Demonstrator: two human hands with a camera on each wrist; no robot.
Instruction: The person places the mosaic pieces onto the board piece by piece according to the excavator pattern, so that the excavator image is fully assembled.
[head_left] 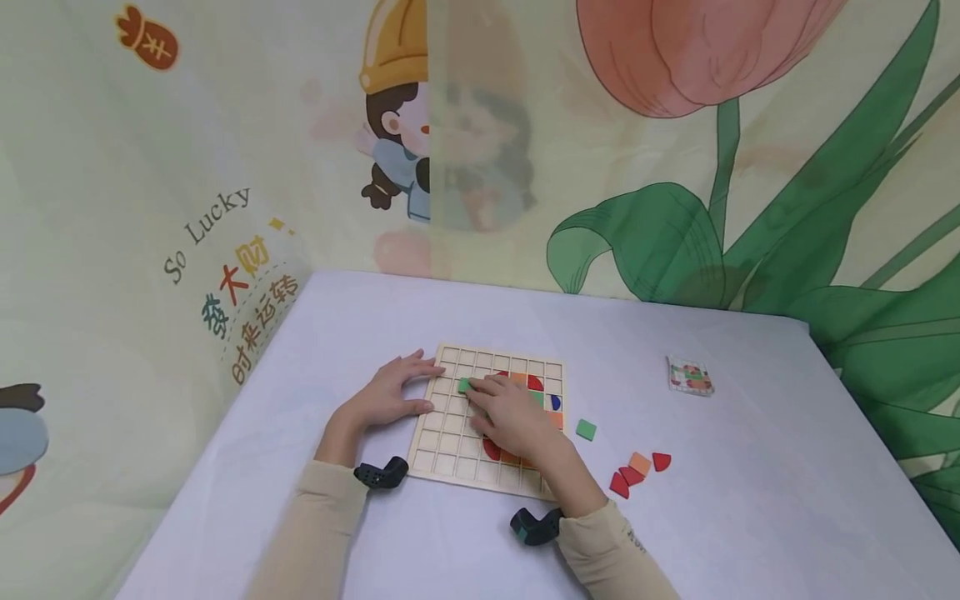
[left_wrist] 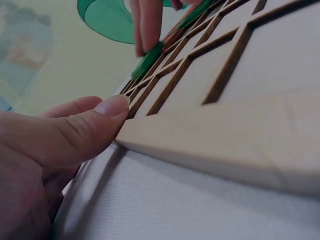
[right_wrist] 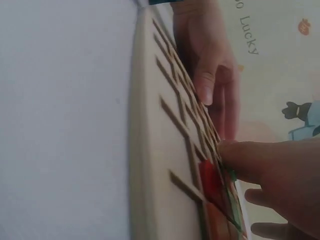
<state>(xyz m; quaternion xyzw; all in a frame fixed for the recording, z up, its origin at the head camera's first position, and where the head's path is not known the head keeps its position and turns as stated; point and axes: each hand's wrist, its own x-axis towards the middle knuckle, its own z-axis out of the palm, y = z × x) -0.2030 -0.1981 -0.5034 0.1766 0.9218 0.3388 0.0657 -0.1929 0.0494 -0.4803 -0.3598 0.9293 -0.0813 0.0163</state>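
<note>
A wooden grid board lies on the white table, with red, orange, green and blue pieces set in its right cells. My left hand lies flat on the board's left edge, and its thumb presses against the board's rim. My right hand reaches across the board, its straight fingertips pressing a green square tile down onto a cell near the upper left. In the right wrist view one fingertip rests beside a red piece.
To the right of the board lie loose pieces: a green square, an orange square and red shapes. A small pattern card sits farther right. Printed cloth walls close off the table's back and left.
</note>
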